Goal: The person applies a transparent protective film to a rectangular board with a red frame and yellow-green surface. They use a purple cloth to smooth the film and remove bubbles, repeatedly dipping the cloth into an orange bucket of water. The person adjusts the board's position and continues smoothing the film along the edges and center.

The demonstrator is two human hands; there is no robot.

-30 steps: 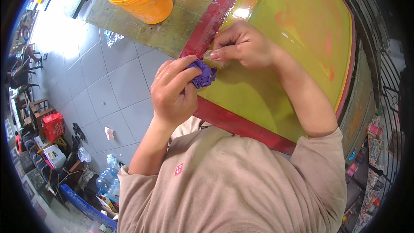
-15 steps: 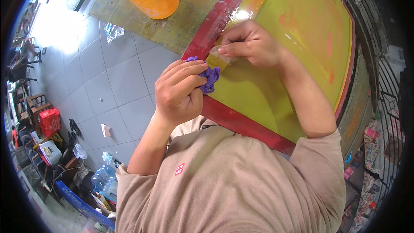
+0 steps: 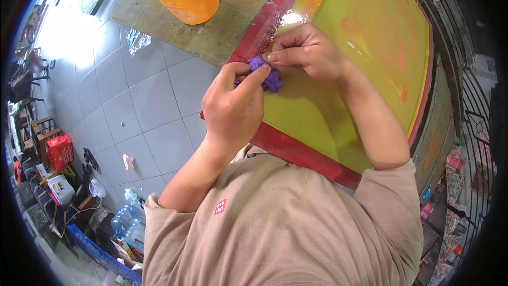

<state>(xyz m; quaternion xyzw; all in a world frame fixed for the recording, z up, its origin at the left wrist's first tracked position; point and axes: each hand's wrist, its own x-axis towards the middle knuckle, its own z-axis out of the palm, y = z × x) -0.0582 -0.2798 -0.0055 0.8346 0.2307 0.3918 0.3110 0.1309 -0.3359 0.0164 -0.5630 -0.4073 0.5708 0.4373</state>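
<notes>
My left hand (image 3: 233, 98) is closed round a crumpled purple cloth (image 3: 272, 80), with its thumb and forefinger reaching up to the tips of my right hand (image 3: 312, 55). The right thumb and forefinger are pinched together right above the cloth. A translucent strip of film showed in that pinch earlier; now it is almost wholly hidden between the fingers and the cloth. Both hands are over the left edge of a yellow-green screen (image 3: 312, 122) in a red frame (image 3: 307, 153). Wet-looking shine lies on the screen beyond the right hand.
An orange bucket (image 3: 193, 8) stands on a stained board (image 3: 227, 26) beyond my left hand. Grey floor tiles (image 3: 143, 106) lie to the left, with a crumpled clear wrapper (image 3: 137, 39) on them. At the lower left are a red bag (image 3: 60, 151) and a large plastic bottle (image 3: 126, 220).
My left hand has moved right and up with the purple cloth, until its fingers meet the right fingertips. The translucent strip has become hidden. My right hand has barely moved.
</notes>
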